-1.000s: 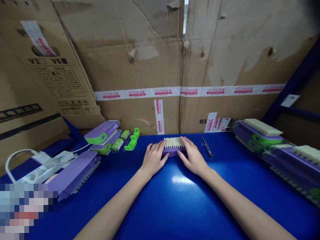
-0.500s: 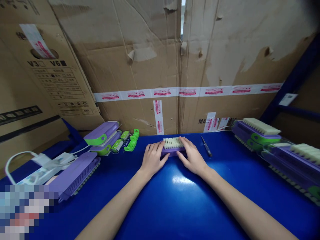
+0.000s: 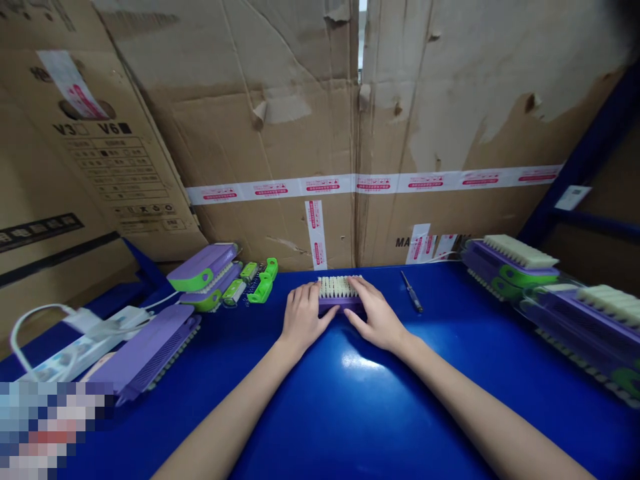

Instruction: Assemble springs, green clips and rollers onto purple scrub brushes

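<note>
A purple rectangular brush (image 3: 335, 301) with upturned cream bristles (image 3: 336, 287) is set on the glossy blue tabletop (image 3: 340, 413). Its left end is pinched between thumb and fingers by the left hand (image 3: 304, 315), its right end likewise by the right hand (image 3: 376, 313) (thumbs on the near side). Right of the brush, a slim, straight screwdriver (image 3: 411, 292) is laid.

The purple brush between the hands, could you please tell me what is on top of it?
Rows of cream bristles stand on top of the purple brush. The left hand and right hand partly cover its ends, hiding whatever lies beneath.
</note>
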Available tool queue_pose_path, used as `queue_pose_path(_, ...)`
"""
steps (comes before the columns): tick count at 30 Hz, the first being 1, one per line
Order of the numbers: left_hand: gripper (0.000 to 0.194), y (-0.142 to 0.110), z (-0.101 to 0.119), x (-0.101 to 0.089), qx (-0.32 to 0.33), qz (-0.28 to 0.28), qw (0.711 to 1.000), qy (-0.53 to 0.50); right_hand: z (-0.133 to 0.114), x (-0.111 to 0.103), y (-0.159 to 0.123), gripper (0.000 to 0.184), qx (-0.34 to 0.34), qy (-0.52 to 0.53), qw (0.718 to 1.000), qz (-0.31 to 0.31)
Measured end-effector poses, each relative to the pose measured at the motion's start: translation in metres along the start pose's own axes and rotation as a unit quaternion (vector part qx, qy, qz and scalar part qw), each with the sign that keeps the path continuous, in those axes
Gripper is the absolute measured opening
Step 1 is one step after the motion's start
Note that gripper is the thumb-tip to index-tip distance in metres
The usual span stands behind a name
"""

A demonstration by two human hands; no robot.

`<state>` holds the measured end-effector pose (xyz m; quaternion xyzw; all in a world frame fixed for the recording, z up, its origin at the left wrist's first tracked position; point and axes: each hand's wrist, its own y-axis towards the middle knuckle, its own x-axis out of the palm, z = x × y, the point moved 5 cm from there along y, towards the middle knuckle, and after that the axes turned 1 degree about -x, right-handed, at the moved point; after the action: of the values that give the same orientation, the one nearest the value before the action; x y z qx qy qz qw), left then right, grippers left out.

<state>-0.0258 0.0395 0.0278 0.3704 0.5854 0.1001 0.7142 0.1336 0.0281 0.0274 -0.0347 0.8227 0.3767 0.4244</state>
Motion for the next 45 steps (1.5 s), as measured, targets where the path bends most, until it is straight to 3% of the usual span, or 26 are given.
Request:
queue_pose_path(7, 0.055, -0.002, -0.004, 0.002, -0.016, 0.000, 1.000, -0.014, 0.006, -0.001, -0.001, 0.066, -0.005, -0.010, 1.000, 0.029)
queue_pose_path(12, 0.057, -0.002, -0.005, 0.002, -0.019, -0.005, 0.999, -0.037, 0.016, 0.002, -0.002, 0.067, 0.029, -0.006, 0.999, 0.043)
queue_pose_path(21, 0.057, -0.001, -0.002, 0.001, 0.024, -0.014, 0.998, -0.061, 0.028, 0.001, -0.003, 0.063, 0.065, -0.002, 0.995, 0.080)
queue_pose_path(28, 0.053, -0.002, 0.008, -0.008, 0.093, -0.021, 0.992, -0.088, 0.040, 0.003, -0.006, 0.062, 0.119, 0.005, 0.988, 0.101)
queue_pose_path(34, 0.066, -0.001, -0.003, 0.001, 0.011, -0.021, 0.997, -0.079, 0.041, 0.005, -0.007, 0.067, 0.127, 0.015, 0.988, 0.087)
queue_pose_path(39, 0.052, -0.001, -0.008, 0.005, -0.008, -0.020, 0.999, -0.047, 0.038, 0.004, -0.005, 0.065, 0.130, 0.001, 0.988, 0.081)
queue_pose_path(45, 0.042, 0.000, -0.020, 0.007, -0.087, -0.034, 0.996, -0.001, 0.034, 0.002, -0.004, 0.063, 0.128, -0.029, 0.990, 0.050)
